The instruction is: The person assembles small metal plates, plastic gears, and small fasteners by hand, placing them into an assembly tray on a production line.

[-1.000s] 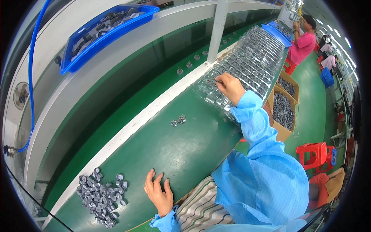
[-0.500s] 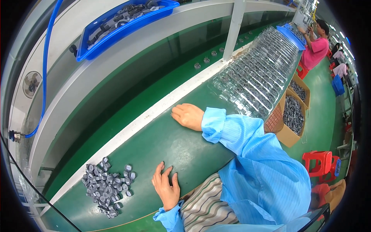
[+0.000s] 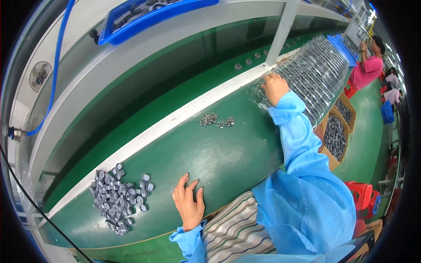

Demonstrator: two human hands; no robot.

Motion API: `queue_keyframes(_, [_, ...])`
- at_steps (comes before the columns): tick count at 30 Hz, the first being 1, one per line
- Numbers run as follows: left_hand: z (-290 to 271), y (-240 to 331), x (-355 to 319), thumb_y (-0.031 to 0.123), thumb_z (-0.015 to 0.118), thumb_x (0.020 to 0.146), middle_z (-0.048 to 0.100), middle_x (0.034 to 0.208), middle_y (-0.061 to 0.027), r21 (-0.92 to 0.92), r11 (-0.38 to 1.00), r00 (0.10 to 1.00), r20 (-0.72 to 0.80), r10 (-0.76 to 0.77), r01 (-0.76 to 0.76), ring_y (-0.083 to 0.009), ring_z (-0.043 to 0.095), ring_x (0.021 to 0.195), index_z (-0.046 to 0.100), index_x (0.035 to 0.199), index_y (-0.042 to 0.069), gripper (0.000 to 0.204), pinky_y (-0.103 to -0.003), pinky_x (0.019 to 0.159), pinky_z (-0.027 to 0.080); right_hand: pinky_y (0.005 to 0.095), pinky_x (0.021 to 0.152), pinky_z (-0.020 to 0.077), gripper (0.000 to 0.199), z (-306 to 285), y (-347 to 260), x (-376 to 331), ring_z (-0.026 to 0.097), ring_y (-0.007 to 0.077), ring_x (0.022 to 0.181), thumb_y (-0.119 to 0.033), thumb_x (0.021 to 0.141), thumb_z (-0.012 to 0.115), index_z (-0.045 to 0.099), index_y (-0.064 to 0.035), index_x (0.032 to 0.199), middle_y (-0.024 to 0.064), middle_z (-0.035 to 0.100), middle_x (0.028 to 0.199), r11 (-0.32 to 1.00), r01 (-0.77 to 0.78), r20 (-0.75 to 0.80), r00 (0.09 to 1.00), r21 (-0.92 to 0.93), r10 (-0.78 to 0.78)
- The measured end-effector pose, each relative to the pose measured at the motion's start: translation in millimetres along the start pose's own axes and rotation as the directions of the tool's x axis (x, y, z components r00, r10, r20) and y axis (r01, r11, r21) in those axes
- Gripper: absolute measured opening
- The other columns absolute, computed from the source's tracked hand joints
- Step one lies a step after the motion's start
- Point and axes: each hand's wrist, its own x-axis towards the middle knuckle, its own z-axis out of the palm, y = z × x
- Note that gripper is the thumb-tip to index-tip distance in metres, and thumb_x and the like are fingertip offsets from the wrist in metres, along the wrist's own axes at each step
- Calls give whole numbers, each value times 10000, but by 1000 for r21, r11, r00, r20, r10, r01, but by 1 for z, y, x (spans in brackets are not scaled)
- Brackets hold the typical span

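My left hand (image 3: 188, 204) rests on the green tabletop near its front edge, fingers apart and holding nothing. To its left is a loose heap of small grey-black rounded plastic parts (image 3: 115, 197). My right hand (image 3: 275, 89) reaches out to the near left corner of the clear plastic trays (image 3: 307, 72), its fingers bent over the tray edge. The fingertips are partly hidden there. Between the hands, toward the white rail, lie two small clusters of tiny shiny metal pieces (image 3: 208, 119).
A white rail (image 3: 166, 122) divides the tabletop from a green conveyor with several small parts. A blue bin (image 3: 162, 15) stands on the ledge above. Cardboard boxes of dark parts (image 3: 335, 138) and a red stool (image 3: 359, 195) are at right. A person in pink (image 3: 370, 70) works farther along.
My right hand has moved away and to the right, from the tabletop to the trays. The small metal clusters now show where it was. My left hand stays put; the view has shifted slightly.
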Motion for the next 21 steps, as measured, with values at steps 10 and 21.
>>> queue_keyframes(10, [-1, -2, -3, 55, 757, 838, 577, 1410, -139, 0, 1000, 1000, 3, -7, 7, -337, 566, 1239, 686, 1134, 60, 304, -452, 1028, 401, 447, 839, 562, 162, 8, 19, -7, 676, 350, 976, -74, 883, 694, 773, -107, 1020, 141, 710, 969, 985, -72, 147, 988, 160, 48])
queue_keyframes(21, [-2, -1, -5, 68, 759, 840, 570, 1415, -134, 1, 1000, 1000, -5, -12, 12, -336, 562, 1251, 692, 1133, 61, 300, -452, 1040, 393, 477, 832, 564, 194, 8, 14, -1, 699, 377, 934, -55, 865, 699, 784, -123, 1025, 149, 700, 985, 974, -150, 207, 972, 172, 113])
